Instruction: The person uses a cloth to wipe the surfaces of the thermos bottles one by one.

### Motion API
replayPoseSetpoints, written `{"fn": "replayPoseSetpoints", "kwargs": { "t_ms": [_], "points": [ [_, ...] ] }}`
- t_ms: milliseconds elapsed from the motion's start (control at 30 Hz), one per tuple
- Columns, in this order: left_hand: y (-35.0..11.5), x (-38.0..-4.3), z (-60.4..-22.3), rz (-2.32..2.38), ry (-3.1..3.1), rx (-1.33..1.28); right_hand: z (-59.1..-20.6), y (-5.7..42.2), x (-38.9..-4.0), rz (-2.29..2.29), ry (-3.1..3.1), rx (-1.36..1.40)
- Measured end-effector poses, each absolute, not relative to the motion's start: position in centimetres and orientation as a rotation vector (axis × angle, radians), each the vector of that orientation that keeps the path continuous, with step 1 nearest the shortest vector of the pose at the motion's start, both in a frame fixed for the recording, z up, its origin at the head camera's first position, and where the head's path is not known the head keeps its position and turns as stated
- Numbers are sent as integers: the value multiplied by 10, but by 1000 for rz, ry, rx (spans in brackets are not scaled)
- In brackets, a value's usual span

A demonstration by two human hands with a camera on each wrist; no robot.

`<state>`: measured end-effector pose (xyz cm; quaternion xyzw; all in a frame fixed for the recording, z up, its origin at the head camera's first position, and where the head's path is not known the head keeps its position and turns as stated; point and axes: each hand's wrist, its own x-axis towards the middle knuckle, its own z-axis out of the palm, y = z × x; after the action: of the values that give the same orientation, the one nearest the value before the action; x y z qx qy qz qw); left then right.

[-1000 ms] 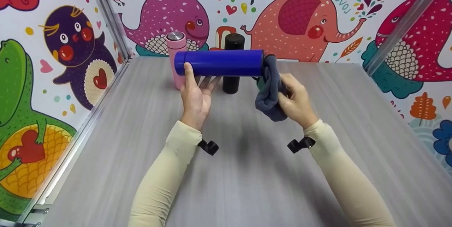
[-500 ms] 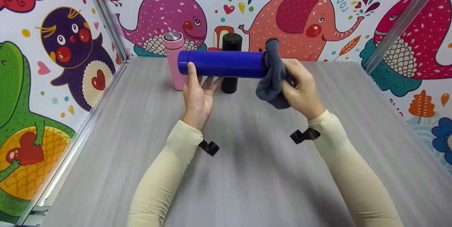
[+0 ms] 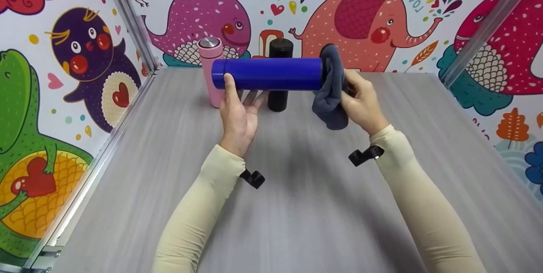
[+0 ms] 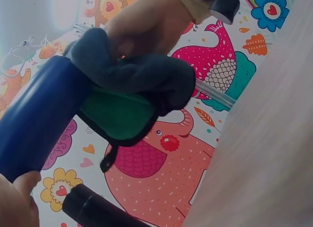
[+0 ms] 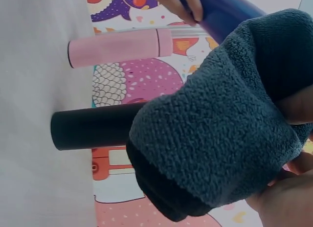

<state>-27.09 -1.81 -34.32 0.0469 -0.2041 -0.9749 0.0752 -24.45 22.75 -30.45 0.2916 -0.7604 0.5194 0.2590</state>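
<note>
A blue thermos bottle lies sideways in the air above the table. My left hand grips it near its left end, thumb in front and the other fingers behind and under it. In my right hand is a bunched grey-blue cloth, pressed over the bottle's right end. The left wrist view shows a green side of the cloth and a dark loop at its edge. Fluffy terry texture fills much of the right wrist view, where the cloth hides most of my right fingers. The covered bottle end is hidden.
Behind the held bottle, a pink thermos with a metal-topped lid and a black thermos stand upright on the grey table. Walls with cartoon animal prints enclose the back and sides, with metal posts at the corners.
The right hand has risen slightly and moved right, bringing the cloth up over the bottle's end. The left hand keeps its grip, and the bottle has shifted only a little.
</note>
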Motion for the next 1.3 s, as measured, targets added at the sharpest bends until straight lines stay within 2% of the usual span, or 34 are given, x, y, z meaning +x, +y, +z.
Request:
{"fn": "replayPoseSetpoints", "kwargs": {
  "t_ms": [567, 1000, 1300],
  "points": [
    [-19, -274, -342, -2878, -609, 119, -321, 221, -224, 1403, -1938, 917],
    [-18, -268, -354, -2874, -790, 100, -306, 224, -231, 1424, -1934, 854],
    [-16, -266, -352, -2886, -760, 62, -321, 231, -237, 1535, -2027, 712]
  ]
}}
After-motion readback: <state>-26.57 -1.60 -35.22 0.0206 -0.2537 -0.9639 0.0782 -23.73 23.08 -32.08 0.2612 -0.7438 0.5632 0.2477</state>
